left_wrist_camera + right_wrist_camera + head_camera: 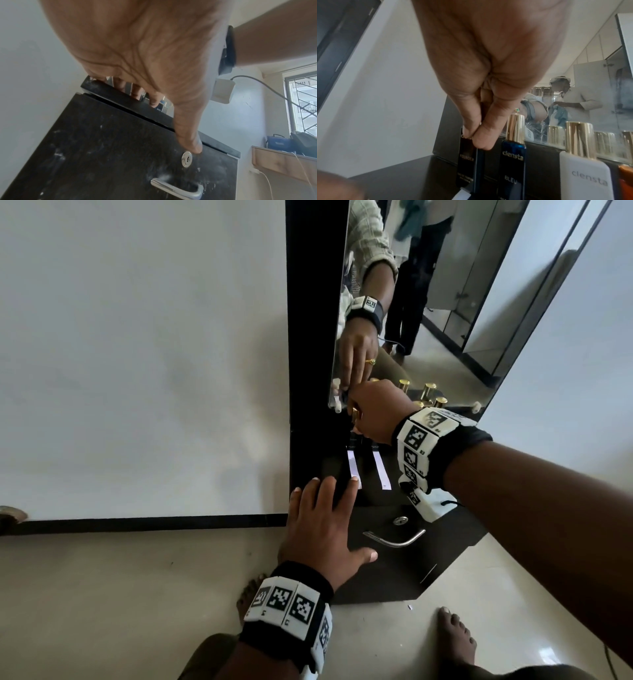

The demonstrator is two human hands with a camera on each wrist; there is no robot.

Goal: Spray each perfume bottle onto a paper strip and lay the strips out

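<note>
On a black cabinet (455,546) several perfume bottles stand in a row before a mirror. My right hand (358,419) pinches the top of the leftmost one, a dark bottle (467,162), thumb and finger closed over its cap (356,414). Beside it stand a blue bottle (513,162) with a gold cap, a white bottle (583,175) and an orange one (626,175). Two white paper strips (354,465) (382,470) lie in front of the dark and blue bottles. My left hand (329,501) lies flat at the cabinet's front edge, a fingertip touching the left strip's near end.
The mirror (445,302) rises right behind the bottles and reflects my arm and the gold caps. Below the top, the cabinet door has a lock (187,161) and a metal handle (176,189). A white wall (137,354) is to the left; my bare foot (457,635) is on the floor.
</note>
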